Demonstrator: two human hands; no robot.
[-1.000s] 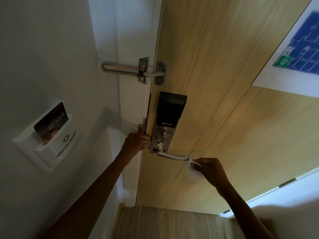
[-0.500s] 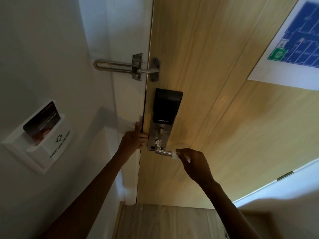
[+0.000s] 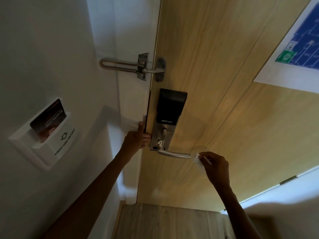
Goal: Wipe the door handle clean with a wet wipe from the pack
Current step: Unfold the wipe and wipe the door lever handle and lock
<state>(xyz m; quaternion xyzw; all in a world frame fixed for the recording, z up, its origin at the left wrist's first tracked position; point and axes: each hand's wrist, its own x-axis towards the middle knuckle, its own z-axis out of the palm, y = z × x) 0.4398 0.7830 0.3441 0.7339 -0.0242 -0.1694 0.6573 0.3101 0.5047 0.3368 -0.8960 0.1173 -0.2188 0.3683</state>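
A silver lever door handle sticks out to the right from a smart lock on the wooden door. My right hand pinches a small white wet wipe just off the free end of the lever. My left hand grips the door's edge beside the lock plate, fingers wrapped around it. The wipe pack is not in view.
A metal swing-bar latch spans frame and door above the lock. A white key-card holder with a card sits on the left wall. A blue evacuation plan hangs upper right. Wooden floor lies below.
My right hand slid the wipe inward along the lever, then back out to its free end. The left hand stayed on the door edge.
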